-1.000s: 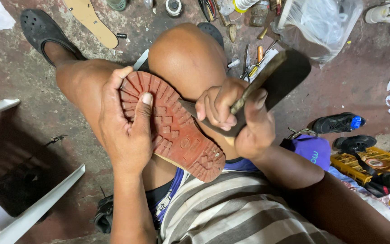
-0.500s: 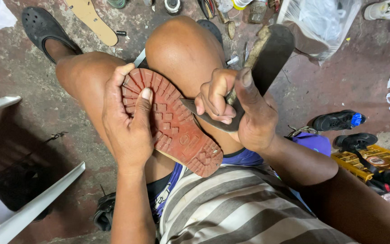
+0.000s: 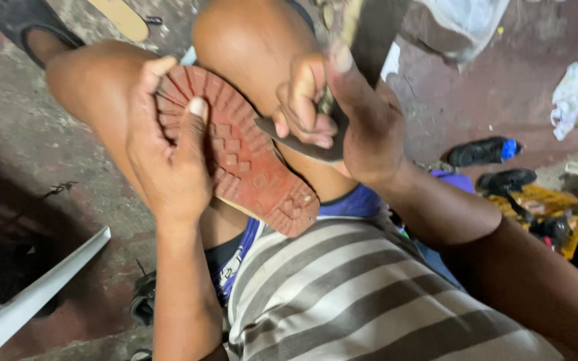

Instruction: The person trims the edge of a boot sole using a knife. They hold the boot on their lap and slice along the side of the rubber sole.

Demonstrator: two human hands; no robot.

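Note:
A shoe with a reddish-brown lugged sole [image 3: 249, 160] lies sole-up across my lap, against my bent knee [image 3: 249, 47]. My left hand [image 3: 168, 147] grips its front end, thumb pressed on the tread. My right hand [image 3: 342, 113] is closed around a wooden-handled tool with a wide dark blade [image 3: 376, 33]. The blade's lower edge sits at the shoe's side, near the sole's edge. Its tip is hidden behind my fingers.
A black sandal [image 3: 18, 20] and a tan insole [image 3: 122, 17] lie on the stained concrete floor at top left. White plastic chair parts [image 3: 41, 287] stand at left. Black shoes [image 3: 483, 150], a yellow package [image 3: 536, 204] and white rags [image 3: 573, 97] lie at right.
The view has come closer and shifted. My right hand has lifted the tool more upright beside the knee. My left hand keeps its hold on the sole.

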